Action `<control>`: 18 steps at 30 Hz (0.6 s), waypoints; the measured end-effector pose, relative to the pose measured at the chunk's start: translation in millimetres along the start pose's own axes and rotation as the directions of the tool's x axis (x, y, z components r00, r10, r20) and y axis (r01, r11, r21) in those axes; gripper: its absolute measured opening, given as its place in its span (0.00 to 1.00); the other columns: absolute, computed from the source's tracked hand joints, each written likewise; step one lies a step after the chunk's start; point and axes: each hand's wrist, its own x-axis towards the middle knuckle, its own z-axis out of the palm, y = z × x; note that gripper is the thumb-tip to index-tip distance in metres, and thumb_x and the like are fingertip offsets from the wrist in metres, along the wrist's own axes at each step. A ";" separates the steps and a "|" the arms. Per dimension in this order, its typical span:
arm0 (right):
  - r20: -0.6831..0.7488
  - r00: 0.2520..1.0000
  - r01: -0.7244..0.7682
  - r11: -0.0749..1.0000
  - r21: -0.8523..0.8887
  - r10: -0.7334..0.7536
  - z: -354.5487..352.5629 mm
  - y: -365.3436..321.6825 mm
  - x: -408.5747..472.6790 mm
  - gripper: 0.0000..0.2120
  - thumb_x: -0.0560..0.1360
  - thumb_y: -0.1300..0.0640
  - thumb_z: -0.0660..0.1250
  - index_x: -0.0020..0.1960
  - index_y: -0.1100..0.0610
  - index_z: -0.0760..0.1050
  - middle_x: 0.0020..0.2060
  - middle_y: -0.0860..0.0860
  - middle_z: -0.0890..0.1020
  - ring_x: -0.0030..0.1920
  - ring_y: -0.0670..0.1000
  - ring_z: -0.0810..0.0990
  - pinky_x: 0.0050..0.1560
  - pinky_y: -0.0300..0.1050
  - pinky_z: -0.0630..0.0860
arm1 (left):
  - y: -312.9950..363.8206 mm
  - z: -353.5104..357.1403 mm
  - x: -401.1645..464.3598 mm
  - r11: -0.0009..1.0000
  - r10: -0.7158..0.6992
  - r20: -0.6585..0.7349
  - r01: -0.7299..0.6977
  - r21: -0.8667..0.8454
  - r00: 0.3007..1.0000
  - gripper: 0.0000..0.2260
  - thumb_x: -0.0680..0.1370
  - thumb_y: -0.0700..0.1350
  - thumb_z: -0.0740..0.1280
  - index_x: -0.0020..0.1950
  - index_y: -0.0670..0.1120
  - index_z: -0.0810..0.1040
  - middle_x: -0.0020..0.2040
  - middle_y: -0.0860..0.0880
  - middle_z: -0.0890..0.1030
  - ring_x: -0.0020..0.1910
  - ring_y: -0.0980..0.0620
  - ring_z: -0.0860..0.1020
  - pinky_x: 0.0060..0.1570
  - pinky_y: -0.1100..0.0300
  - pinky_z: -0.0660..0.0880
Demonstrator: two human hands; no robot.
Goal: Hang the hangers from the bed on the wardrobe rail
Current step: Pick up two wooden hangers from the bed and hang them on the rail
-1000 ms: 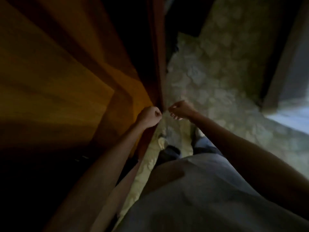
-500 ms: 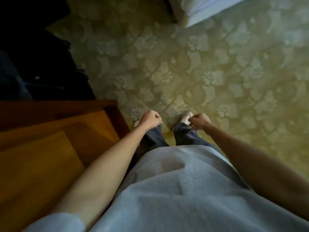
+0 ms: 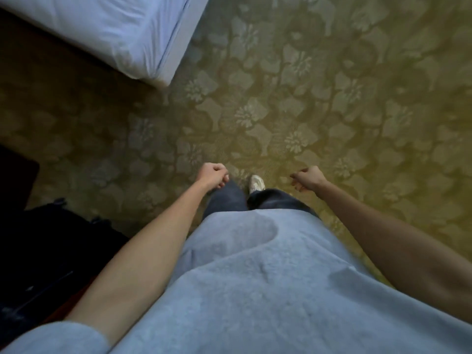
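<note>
Over carpet (image 3: 332, 111) | left hand (image 3: 213, 175), right hand (image 3: 307, 178): grip curled, empty | bed corner (image 3: 153, 75) ahead-left

A pale blue sheet (image 3: 107, 29) is covering the bed at eleven o'clock. The carpet (image 3: 332, 103) is showing olive-gold floral patterning. At six o'clock, a light grey top (image 3: 255, 290) is hanging over dark blue trousers (image 3: 224, 200).

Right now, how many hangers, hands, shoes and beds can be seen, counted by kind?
Hangers: 0
Hands: 2, left hand and right hand, both curled with nothing in the grip
Shoes: 1, white shoe
Beds: 1, bed corner only
Total: 4
</note>
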 end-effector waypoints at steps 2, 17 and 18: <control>0.006 0.999 0.052 0.996 0.074 -0.053 -18.8 -40.9 10.0 0.09 0.80 0.57 0.66 0.48 0.63 0.81 0.38 0.55 0.83 0.33 0.50 0.80 0.41 0.46 0.81 | 16.6 -10.1 9.1 0.997 -0.034 -0.020 0.035 0.063 0.999 0.09 0.81 0.39 0.65 0.44 0.41 0.83 0.34 0.47 0.82 0.26 0.54 0.76 0.22 0.66 0.71; -0.035 0.990 0.136 0.986 0.093 -0.133 -221.7 -329.4 141.4 0.08 0.81 0.58 0.65 0.54 0.61 0.81 0.40 0.55 0.84 0.35 0.51 0.80 0.41 0.47 0.80 | 219.8 -118.0 139.2 0.970 -0.241 -0.058 0.243 0.017 0.969 0.10 0.81 0.37 0.65 0.41 0.40 0.81 0.33 0.48 0.79 0.23 0.59 0.76 0.21 0.70 0.70; -0.045 0.993 0.115 0.989 0.096 -0.111 -238.3 -335.1 148.3 0.08 0.81 0.58 0.65 0.54 0.61 0.81 0.40 0.56 0.84 0.35 0.51 0.80 0.41 0.47 0.80 | 248.8 -122.2 151.6 0.973 -0.229 -0.054 0.230 0.001 0.972 0.11 0.81 0.38 0.65 0.39 0.40 0.81 0.33 0.46 0.80 0.23 0.57 0.76 0.23 0.66 0.72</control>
